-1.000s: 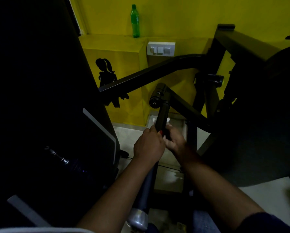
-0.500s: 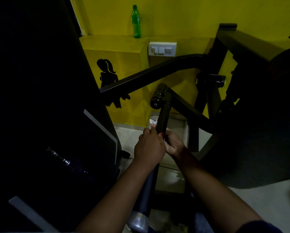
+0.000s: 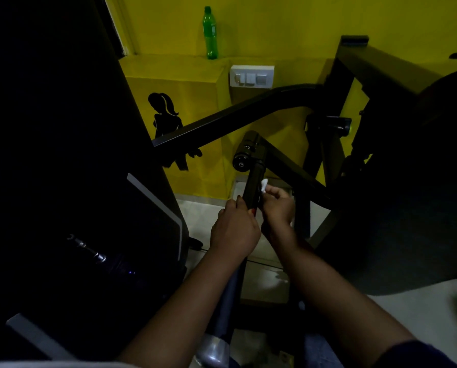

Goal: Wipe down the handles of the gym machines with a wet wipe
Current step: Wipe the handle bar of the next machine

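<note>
Head view: the handle (image 3: 253,181) is a dark bar whose long axis runs up and away from both hands, tilted slightly right, toward a round end cap (image 3: 242,162). The left hand (image 3: 235,229) is on the bar's left side with its fingers curled round it, seemingly to steady it. The right hand (image 3: 277,208) is just beside it on the bar's right side and pinches the wet wipe (image 3: 264,185). The wipe pokes out above the fingertips and touches the bar's right flank. The stretch left to wipe probably lies beyond the right hand, which is the nearer one, so the next stroke should follow the bar's axis.
</note>
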Tool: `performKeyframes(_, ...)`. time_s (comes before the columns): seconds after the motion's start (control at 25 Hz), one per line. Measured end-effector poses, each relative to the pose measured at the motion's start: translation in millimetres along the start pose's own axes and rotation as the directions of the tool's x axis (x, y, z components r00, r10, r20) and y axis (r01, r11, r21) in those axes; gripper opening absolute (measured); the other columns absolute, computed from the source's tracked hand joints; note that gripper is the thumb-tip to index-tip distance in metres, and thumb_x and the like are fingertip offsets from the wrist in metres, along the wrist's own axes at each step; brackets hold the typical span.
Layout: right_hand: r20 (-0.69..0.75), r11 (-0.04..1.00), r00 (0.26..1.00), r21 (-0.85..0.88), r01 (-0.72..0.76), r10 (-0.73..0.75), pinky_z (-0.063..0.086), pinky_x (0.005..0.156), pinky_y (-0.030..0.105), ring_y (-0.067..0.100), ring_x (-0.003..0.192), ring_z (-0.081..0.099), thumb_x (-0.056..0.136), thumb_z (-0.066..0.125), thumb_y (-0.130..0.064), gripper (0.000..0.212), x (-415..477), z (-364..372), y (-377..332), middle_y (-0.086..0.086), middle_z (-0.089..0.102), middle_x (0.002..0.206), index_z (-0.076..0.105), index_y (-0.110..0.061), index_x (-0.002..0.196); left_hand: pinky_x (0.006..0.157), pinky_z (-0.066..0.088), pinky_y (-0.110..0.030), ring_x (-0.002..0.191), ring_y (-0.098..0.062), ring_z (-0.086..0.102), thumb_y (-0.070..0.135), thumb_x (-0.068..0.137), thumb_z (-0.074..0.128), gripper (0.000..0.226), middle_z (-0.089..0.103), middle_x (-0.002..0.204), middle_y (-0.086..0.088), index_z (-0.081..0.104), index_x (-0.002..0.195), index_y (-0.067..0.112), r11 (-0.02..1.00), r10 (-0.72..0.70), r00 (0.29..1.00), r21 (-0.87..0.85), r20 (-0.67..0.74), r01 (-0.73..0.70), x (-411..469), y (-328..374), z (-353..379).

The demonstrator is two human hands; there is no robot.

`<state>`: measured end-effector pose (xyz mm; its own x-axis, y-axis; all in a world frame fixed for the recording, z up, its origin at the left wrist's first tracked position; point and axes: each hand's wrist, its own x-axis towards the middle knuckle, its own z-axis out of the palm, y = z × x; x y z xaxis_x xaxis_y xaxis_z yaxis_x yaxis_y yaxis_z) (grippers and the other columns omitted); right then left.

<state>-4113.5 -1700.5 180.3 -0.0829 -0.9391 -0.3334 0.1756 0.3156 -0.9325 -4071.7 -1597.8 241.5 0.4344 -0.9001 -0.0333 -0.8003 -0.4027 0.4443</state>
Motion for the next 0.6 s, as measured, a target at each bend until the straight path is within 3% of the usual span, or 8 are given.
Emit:
performKeyframes(0.08,-0.054,1.000,0.999,0.000,0.003,-0.004,0.058,0.073,0.032,0.017,0.083,0.070,0.085,0.073,-0.029,0.012,15.5,10.5,-16.2,0.002,0.073,0.087,0.074,-0.017,0.089,0.087,0.043,-0.037,0.116,-0.028,0.049,0.027,0.102,0.032,0.048,0.042,0.136,-0.013,0.033,0.144,0.005,1.000,0.000,1.000,0.031,-0.003,0.000,0.0,1.1,-0.7)
performKeyframes(0.16,-0.078,0.987,0.989,-0.112,0.119,-0.128,0.057,0.077,0.031,0.014,0.085,0.068,0.088,0.069,-0.021,0.011,18.3,15.0,-25.3,-0.001,0.073,0.090,0.075,-0.017,0.097,0.091,0.043,-0.037,0.119,-0.029,0.048,0.027,0.103,0.031,0.050,0.041,0.139,-0.013,0.030,0.147,0.004,0.999,0.000,1.000,0.035,0.002,0.000,-0.4,1.9,-1.0)
performKeyframes(0.24,-0.028,0.929,0.963,-0.272,0.250,-0.268,0.054,0.080,0.025,0.006,0.086,0.064,0.090,0.062,-0.012,0.020,5.1,7.7,-24.6,-0.005,0.072,0.097,0.074,-0.019,0.106,0.092,0.043,-0.038,0.119,-0.029,0.048,0.028,0.103,0.031,0.051,0.040,0.140,-0.013,0.028,0.148,0.005,1.000,0.004,1.000,0.018,0.003,-0.005,-0.4,2.1,-0.3)
performKeyframes(0.36,0.041,0.847,0.916,-0.366,0.386,-0.400,0.048,0.075,0.015,0.002,0.086,0.061,0.090,0.059,-0.006,0.025,-8.5,-3.6,-17.2,-0.006,0.072,0.100,0.074,-0.017,0.108,0.089,0.044,-0.037,0.116,-0.028,0.050,0.027,0.102,0.032,0.050,0.043,0.137,-0.013,0.030,0.147,0.005,1.000,0.015,1.000,0.024,-0.002,-0.015,0.2,0.6,-0.1)
performKeyframes(0.48,0.039,0.790,0.889,-0.442,0.425,-0.457,0.051,0.077,0.024,0.014,0.090,0.066,0.089,0.061,-0.007,0.023,10.8,19.3,-35.8,0.002,0.073,0.102,0.075,-0.015,0.106,0.081,0.045,-0.034,0.109,-0.027,0.055,0.026,0.101,0.034,0.043,0.049,0.128,-0.012,0.040,0.138,0.004,0.996,0.015,0.999,0.088,-0.032,-0.013,2.9,4.6,-1.4)
performKeyframes(0.6,0.135,0.634,0.847,-0.606,0.481,-0.514,0.052,0.068,0.027,0.021,0.091,0.067,0.089,0.062,-0.015,0.021,27.4,35.8,-47.2,0.003,0.073,0.101,0.075,-0.018,0.105,0.075,0.044,-0.031,0.105,-0.025,0.058,0.024,0.100,0.035,0.033,0.051,0.123,-0.011,0.047,0.125,0.005,0.986,0.015,0.999,0.169,-0.041,-0.008,6.4,9.6,-2.6)
